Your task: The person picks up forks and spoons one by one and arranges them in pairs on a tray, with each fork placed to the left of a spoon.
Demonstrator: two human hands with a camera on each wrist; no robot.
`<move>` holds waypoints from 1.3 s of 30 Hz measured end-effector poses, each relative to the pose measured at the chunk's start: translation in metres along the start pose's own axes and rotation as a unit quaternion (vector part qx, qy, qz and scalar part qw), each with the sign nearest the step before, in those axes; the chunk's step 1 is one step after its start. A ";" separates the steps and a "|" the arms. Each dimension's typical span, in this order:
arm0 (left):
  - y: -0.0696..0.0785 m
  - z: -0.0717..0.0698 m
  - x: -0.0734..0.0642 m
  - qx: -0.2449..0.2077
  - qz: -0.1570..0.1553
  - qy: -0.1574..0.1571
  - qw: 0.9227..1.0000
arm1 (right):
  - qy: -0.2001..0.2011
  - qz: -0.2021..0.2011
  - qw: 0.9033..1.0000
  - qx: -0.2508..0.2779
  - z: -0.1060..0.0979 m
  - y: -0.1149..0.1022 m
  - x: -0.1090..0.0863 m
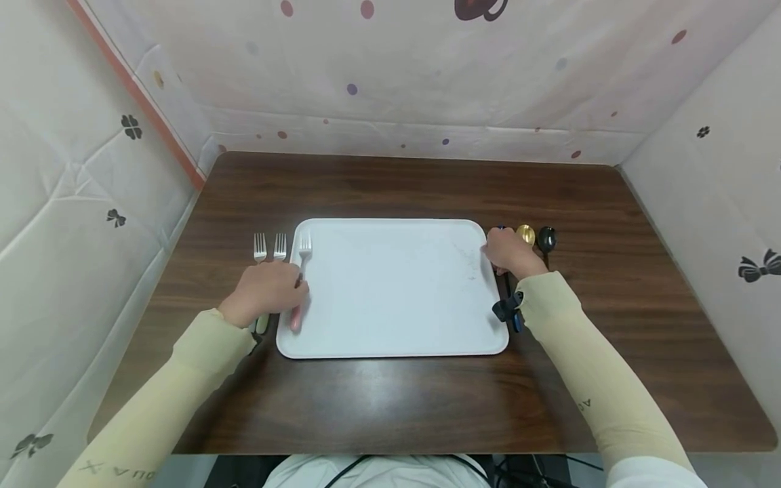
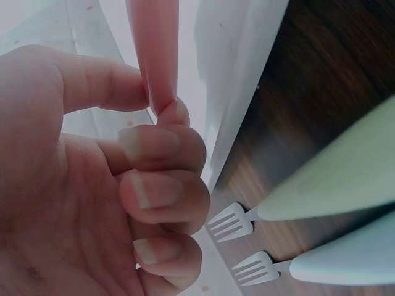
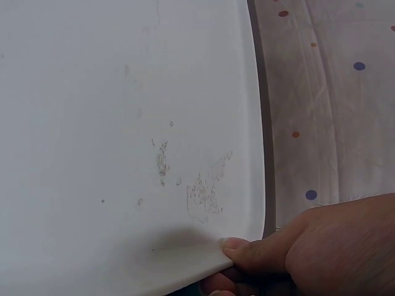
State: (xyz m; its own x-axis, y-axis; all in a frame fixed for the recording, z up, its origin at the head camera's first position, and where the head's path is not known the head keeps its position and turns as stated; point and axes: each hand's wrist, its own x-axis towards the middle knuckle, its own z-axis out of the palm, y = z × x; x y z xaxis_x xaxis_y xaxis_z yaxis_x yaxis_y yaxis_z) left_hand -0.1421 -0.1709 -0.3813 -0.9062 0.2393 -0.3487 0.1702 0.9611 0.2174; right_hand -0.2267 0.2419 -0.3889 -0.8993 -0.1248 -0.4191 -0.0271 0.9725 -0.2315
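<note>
A white rectangular tray [image 1: 396,291] lies on the table. Over its left edge, my left hand [image 1: 268,291] pinches the pink handle [image 2: 155,52] of a fork [image 1: 305,247] between thumb and index finger; the other fingers are curled, as the left wrist view shows. Two more forks lie left of the tray, one with a green handle [image 2: 339,169], the other with a pale blue handle [image 2: 345,259]. At the tray's far right corner, my right hand [image 3: 315,250] grips the rim, thumb on top and fingers underneath. Faint scuff marks show on the tray near that thumb.
Right of the tray are a gold spoon [image 1: 526,234] and a black spoon [image 1: 546,238], partly behind the right hand. A blue handle end [image 1: 517,322] shows by the right wrist. The brown wooden table [image 1: 378,407] meets white patterned sheets at the back and sides.
</note>
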 end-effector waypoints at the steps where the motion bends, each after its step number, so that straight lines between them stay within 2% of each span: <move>1: 0.001 -0.001 0.000 -0.001 -0.001 -0.002 1.000 | 0.000 0.000 1.000 0.000 0.000 0.000 0.000; 13: 0.005 0.001 0.002 0.012 0.001 -0.001 1.000 | 0.000 0.008 1.000 -0.003 0.000 0.000 0.000; 39: 0.003 0.012 0.008 0.021 0.007 0.005 1.000 | -0.004 0.011 1.000 -0.005 -0.001 0.000 0.000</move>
State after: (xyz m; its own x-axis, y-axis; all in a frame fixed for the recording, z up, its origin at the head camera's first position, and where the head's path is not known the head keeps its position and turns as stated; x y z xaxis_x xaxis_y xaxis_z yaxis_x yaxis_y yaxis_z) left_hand -0.1440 -0.1644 -0.3937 -0.9069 0.2525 -0.3373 0.1997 0.9625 0.1837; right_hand -0.2269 0.2417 -0.3882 -0.8965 -0.1048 -0.4304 -0.0119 0.9769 -0.2132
